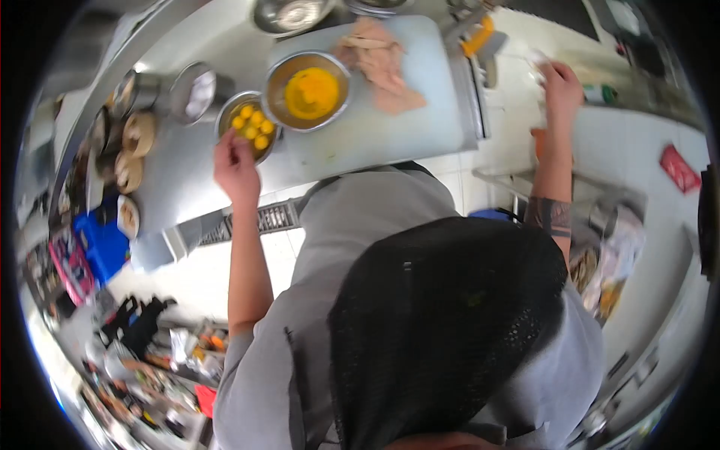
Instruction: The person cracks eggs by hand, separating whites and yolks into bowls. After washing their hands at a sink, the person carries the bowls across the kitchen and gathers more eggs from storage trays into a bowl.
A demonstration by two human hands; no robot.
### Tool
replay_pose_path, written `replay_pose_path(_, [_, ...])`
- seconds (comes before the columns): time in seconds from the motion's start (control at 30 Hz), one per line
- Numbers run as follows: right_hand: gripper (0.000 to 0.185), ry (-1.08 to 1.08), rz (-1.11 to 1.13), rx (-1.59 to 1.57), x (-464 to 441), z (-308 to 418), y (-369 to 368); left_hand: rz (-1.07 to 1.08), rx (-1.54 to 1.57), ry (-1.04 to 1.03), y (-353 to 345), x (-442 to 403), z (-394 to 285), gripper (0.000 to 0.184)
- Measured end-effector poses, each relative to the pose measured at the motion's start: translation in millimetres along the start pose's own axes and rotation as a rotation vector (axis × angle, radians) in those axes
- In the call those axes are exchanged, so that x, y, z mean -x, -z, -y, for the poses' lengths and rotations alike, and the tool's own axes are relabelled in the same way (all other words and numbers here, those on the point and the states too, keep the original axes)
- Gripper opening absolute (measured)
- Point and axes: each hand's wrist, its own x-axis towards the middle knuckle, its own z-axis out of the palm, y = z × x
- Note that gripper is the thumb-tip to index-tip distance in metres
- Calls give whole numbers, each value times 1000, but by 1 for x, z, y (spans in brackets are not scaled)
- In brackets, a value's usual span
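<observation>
My left hand [237, 171] is at the near left rim of a small metal bowl [268, 154], its fingers closed on that rim. Several whole egg yolks [256, 118] lie in the bowl. Touching it on the right, a larger metal bowl [341, 94] holds loose yellow egg [311, 91] and stands on a white cutting board [420, 139]. Far out to the right, my right hand [562, 86] is raised with its fingers pinched together. Something small and whitish [538, 58] shows at its fingertips, too blurred to name.
Pale raw meat or skin [379, 64] lies on the board. A metal container with white contents [199, 94] stands left of the bowls. Behind the board is another metal bowl [289, 19]. A yellow-handled tool [478, 36] sits by the board's right edge.
</observation>
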Motion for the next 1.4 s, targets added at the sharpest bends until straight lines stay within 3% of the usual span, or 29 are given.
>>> replay_pose_path(0.03, [37, 176, -99, 399, -15, -23, -3, -3, -85, -45, -2, 0, -3, 23])
replay_pose_path(0.07, [42, 175, -33, 501, -37, -51, -15, -28, -30, -13, -7, 0, 1, 23])
replay_pose_path(0.2, [44, -207, 445, 432, -98, -116, -61, -11, -77, 35, -7, -10, -30, 22])
replay_pose_path(0.27, [36, -263, 295, 117, -85, -103, -63, 86, -96, 41, -3, -24, -38, 23])
replay_pose_path(0.33, [31, -344, 312, 29, -72, -84, -56, 116, -161, 45, 4, -45, -25, 26])
replay_pose_path(0.4, [29, -661, 342, -524, -69, -96, -48, 59, -260, 31, 5, -82, 5, 30])
replay_pose_path(0.5, [27, -737, 290, -929, -40, -92, -35, 32, -354, 17, 3, -158, 53, 36])
replay_pose_path(0.53, [26, -741, 229, -1120, -26, -83, -33, 193, -420, 86, 2, -181, 69, 38])
replay_pose_path(0.57, [25, -679, 223, -1103, -13, -79, -30, 356, -484, 154, -1, -197, 84, 40])
replay_pose_path(0.6, [25, -673, 206, -1093, -1, -68, -28, 369, -468, 149, -3, -209, 91, 40])
replay_pose_path(0.67, [27, -694, 354, -1204, 27, -39, -18, 681, -415, 213, -5, -227, 95, 41])
replay_pose_path(0.7, [30, -692, 504, -1208, 38, -31, -15, 695, -399, 203, -6, -230, 98, 41])
replay_pose_path(0.73, [30, -683, 486, -1202, 55, -10, -16, 768, -257, 304, -6, -233, 101, 39])
replay_pose_path(0.77, [31, -633, 510, -1093, 75, 21, -23, 837, -115, 408, -3, -236, 104, 37])
replay_pose_path(0.9, [35, -544, 534, -902, 135, 101, -74, 764, 30, 406, 12, -231, 108, 35])
replay_pose_path(0.97, [36, -445, 585, -809, 169, 142, -105, 608, 415, 509, 29, -228, 104, 36])
replay_pose_path(1.0, [35, -387, 603, -734, 186, 163, -122, 612, 423, 507, 41, -223, 95, 36])
replay_pose_path(1.07, [33, -324, 694, -730, 224, 205, -154, 754, 947, 672, 65, -201, 74, 41])
replay_pose_path(1.13, [33, -114, 784, -389, 252, 242, -187, 752, 886, 613, 70, -171, 57, 41])
replay_pose_path(1.2, [35, 233, 750, -326, 275, 267, -218, 751, 825, 557, 73, -143, 39, 42])
replay_pose_path(1.23, [35, 233, 745, -317, 286, 283, -225, 726, 689, 394, 76, -131, 29, 44])
replay_pose_path(1.27, [36, 410, 634, -410, 294, 304, -230, 695, 553, 233, 77, -124, 23, 46])
replay_pose_path(1.3, [37, 585, 520, -501, 300, 317, -234, 673, 507, 221, 76, -118, 23, 46])
replay_pose_path(1.33, [37, 587, 524, -494, 307, 321, -238, 672, 514, 225, 76, -113, 23, 46])
replay_pose_path(1.4, [37, 935, 303, -371, 319, 328, -246, 664, 407, 167, 80, -103, 19, 43])
